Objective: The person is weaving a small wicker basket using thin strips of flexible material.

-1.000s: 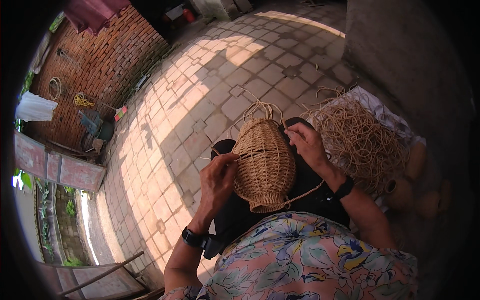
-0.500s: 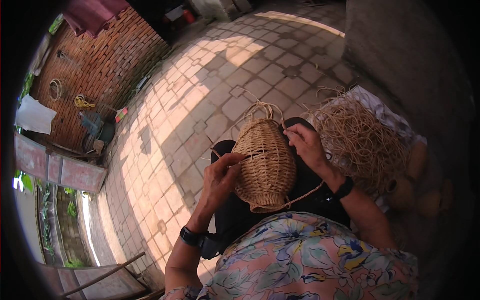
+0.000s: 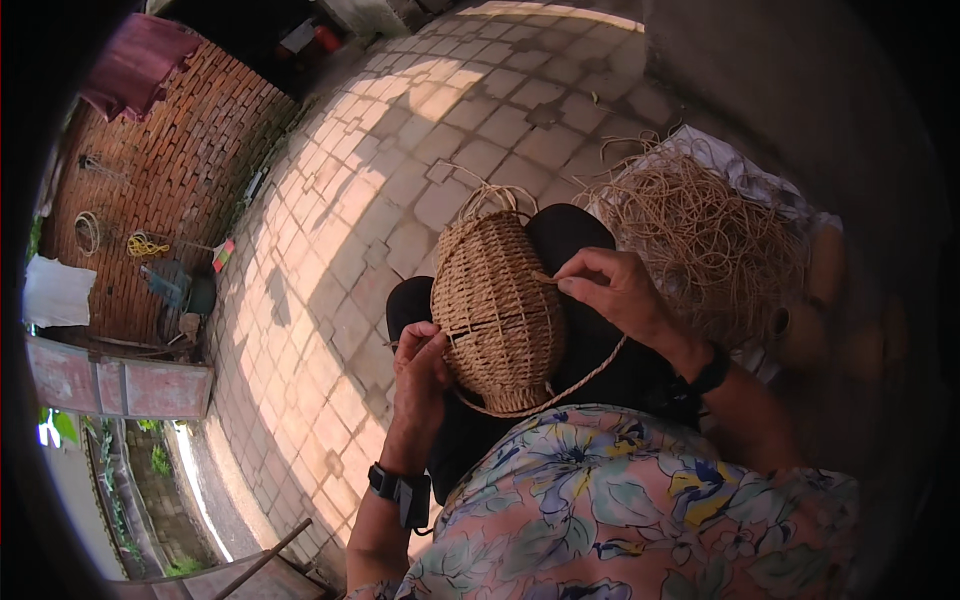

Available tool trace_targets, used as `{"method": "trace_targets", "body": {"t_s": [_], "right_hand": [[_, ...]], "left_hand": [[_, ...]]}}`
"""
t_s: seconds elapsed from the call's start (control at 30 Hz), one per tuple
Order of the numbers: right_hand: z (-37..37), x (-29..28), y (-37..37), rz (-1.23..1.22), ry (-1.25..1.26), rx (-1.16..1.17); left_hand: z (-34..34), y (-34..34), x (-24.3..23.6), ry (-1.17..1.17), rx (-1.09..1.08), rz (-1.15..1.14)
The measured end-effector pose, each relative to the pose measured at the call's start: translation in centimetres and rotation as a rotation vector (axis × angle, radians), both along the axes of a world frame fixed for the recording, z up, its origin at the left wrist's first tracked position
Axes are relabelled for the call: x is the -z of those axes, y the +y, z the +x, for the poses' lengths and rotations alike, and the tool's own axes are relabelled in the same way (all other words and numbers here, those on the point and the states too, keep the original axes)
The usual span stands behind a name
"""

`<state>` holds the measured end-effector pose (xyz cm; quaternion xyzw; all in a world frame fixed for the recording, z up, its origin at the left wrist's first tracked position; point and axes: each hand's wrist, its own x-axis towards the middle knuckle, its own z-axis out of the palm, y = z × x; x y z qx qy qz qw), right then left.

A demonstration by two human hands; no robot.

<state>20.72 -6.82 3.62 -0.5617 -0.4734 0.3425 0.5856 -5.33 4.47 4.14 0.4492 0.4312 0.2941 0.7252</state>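
A tan woven basket [image 3: 498, 300], made of twisted fibre cord, lies on my dark-clad lap. Loops of loose strand [image 3: 500, 197] stick out at its far end, and a dark slit crosses its weave near the middle. My left hand [image 3: 420, 365] is closed at the basket's left edge beside the slit; what its fingertips pinch is hidden. At the basket's right side, my right hand [image 3: 612, 295] pinches a fibre strand [image 3: 543, 277] between thumb and forefinger. A twisted cord [image 3: 590, 372] curves from the basket's near end up toward the right wrist.
To my right, a tangled heap of fibre cord [image 3: 700, 235] lies on a white sheet [image 3: 715, 150]. Brownish rounded objects [image 3: 800, 335] stand beside it in shadow. Paving [image 3: 300, 330] stretches ahead and left to a brick wall [image 3: 170, 130], with a bucket [image 3: 200, 295] near its foot.
My right hand has come nearer along the basket's right side with the strand. My left hand has shifted slightly down and outward at the left edge. The whole view has turned a little.
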Motion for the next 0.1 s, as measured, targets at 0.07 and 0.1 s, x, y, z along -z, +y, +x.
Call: {"method": "trace_targets", "body": {"t_s": [0.07, 0.1], "right_hand": [[0.04, 0.46, -0.43, -0.039, 0.004, -0.015], [-0.17, 0.95, -0.68, -0.002, -0.019, -0.004]], "left_hand": [[0.03, 0.15, -0.55, 0.011, 0.023, 0.057], [-0.18, 0.17, -0.69, 0.018, 0.019, 0.059]]}}
